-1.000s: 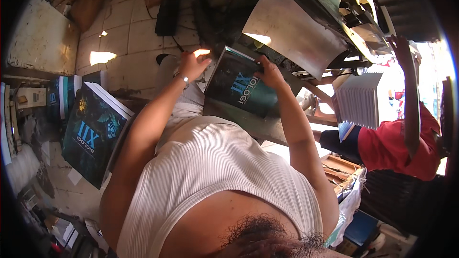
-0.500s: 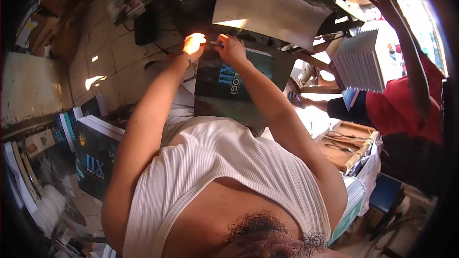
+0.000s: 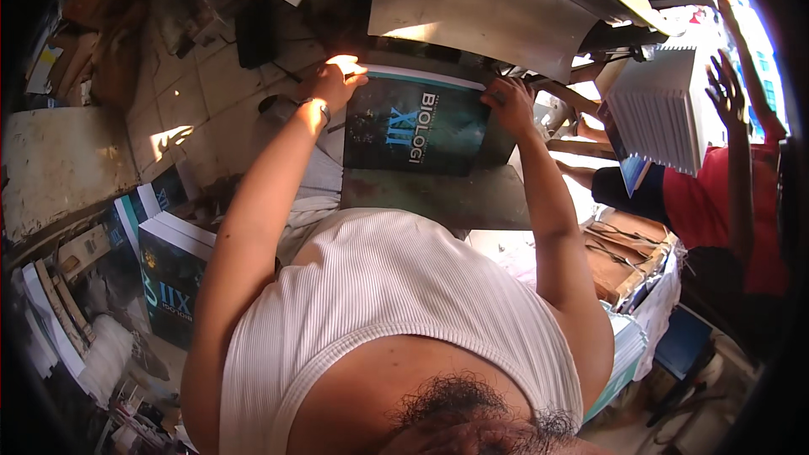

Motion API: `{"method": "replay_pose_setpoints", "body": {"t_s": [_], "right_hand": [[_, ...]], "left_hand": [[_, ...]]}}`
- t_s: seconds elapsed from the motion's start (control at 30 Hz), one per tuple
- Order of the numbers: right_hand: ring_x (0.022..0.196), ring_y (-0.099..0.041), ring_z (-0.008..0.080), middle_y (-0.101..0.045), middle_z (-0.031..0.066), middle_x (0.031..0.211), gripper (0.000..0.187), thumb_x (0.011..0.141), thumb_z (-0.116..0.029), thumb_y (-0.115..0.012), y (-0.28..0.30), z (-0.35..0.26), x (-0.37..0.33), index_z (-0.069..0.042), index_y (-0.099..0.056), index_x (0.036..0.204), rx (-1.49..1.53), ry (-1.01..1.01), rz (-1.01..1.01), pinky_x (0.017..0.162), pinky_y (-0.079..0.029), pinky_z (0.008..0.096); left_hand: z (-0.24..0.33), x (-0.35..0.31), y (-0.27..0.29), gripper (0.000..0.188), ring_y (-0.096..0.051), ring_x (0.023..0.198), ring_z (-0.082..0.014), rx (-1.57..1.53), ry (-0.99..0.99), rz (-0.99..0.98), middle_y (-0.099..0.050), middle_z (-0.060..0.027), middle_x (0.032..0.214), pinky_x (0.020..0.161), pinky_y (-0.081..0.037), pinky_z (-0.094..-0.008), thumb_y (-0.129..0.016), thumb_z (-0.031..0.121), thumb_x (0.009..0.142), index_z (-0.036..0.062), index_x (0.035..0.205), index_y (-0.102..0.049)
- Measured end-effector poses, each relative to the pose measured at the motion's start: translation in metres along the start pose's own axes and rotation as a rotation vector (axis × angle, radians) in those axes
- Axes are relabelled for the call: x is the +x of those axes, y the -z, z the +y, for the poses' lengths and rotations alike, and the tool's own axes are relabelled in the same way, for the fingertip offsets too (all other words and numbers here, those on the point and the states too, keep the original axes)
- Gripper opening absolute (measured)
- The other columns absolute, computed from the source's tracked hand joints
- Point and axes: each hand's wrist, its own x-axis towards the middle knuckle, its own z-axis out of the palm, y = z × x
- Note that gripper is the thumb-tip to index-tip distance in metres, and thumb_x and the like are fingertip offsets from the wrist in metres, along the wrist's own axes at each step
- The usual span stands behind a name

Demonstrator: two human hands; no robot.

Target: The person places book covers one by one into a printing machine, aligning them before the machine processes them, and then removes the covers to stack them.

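Observation:
A dark-covered book point(image 3: 375, 126) with blue and white lettering lies flat in front of me, its white page edge on the far side. It rests on a dark, flat board point(image 3: 421, 194). My left hand point(image 3: 335, 84) is closed at the book's far left corner, in bright sunlight, thumb and fingers together at the edge. At the far right corner my right hand point(image 3: 510, 105) has its fingers bent over the edge. The undersides of both grips are hidden.
Beyond the book hangs a pale metal sheet point(image 3: 480, 13). More dark books point(image 3: 168, 286) stand at left. A co-worker in red point(image 3: 716, 202) is at right by a tall stack of bound pages point(image 3: 653, 109), one hand point(image 3: 726, 88) raised. A wooden tray point(image 3: 628, 253) lies near my right elbow.
My right hand has slid right along the book's far edge, from beside my left hand to the right corner. More of the cover shows. The co-worker's raised hand has come lower.

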Motion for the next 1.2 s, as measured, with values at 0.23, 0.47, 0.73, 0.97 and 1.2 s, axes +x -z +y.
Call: {"method": "replay_pose_setpoints", "body": {"t_s": [0.23,0.47,0.73,0.97,1.2], "right_hand": [[0.102,-0.061,0.0315,-0.067,0.0049,0.099,0.023,0.072,-0.029,-0.077,-0.009,0.001,0.006,-0.015,-0.068,0.088,0.055,-0.056,-0.042,0.092,-0.042,0.0484],[0.09,-0.066,0.0247,-0.068,0.0094,0.089,0.038,0.071,-0.018,-0.08,0.004,-0.066,0.02,-0.007,-0.064,0.104,0.371,-0.129,0.223,0.078,-0.051,0.0354],[0.1,-0.062,0.0189,-0.063,0.0062,0.107,0.024,0.089,-0.005,-0.064,0.026,-0.124,0.119,-0.008,-0.058,0.112,2.025,-0.14,-0.026,0.084,-0.053,0.0397],[0.125,-0.052,0.0291,-0.057,0.0083,0.134,0.042,0.097,-0.032,-0.051,0.038,-0.151,0.206,-0.014,-0.052,0.135,2.016,0.29,-0.33,0.107,-0.04,0.046],[0.13,-0.046,0.0298,-0.055,0.0066,0.135,0.041,0.094,-0.025,-0.054,0.063,-0.18,0.232,-0.014,-0.053,0.134,2.294,0.249,-0.124,0.114,-0.025,0.0569]], "left_hand": [[-0.037,0.002,-0.048,0.026,-0.067,0.082,-0.0205,-1.158,0.238,0.215,-0.065,-0.0076,0.085,0.072,-0.055,-0.0285,-0.077,0.001,0.072,0.0021,0.094,-0.064],[-0.022,-0.006,-0.038,0.011,-0.06,0.105,-0.0313,-0.262,-0.084,0.299,-0.067,-0.0137,0.1,0.089,-0.048,-0.0418,-0.072,0.016,0.072,0.0073,0.078,-0.07],[0.022,-0.038,0.02,0.056,-0.051,0.123,-0.0345,0.185,-0.058,0.122,-0.052,-0.0143,0.136,0.101,-0.045,-0.044,-0.071,0.032,0.08,0.0172,0.132,-0.056],[-0.073,-0.108,0.012,0.063,-0.051,0.122,-0.0352,0.097,0.175,0.383,-0.054,-0.0134,0.132,0.098,-0.046,-0.0427,-0.079,0.032,0.073,0.0172,0.13,-0.057],[-0.046,-0.168,0.057,0.045,-0.057,0.105,-0.0274,0.417,0.449,0.205,-0.065,-0.0064,0.104,0.088,-0.045,-0.0417,-0.084,0.032,0.064,0.0229,0.103,-0.063]]}}
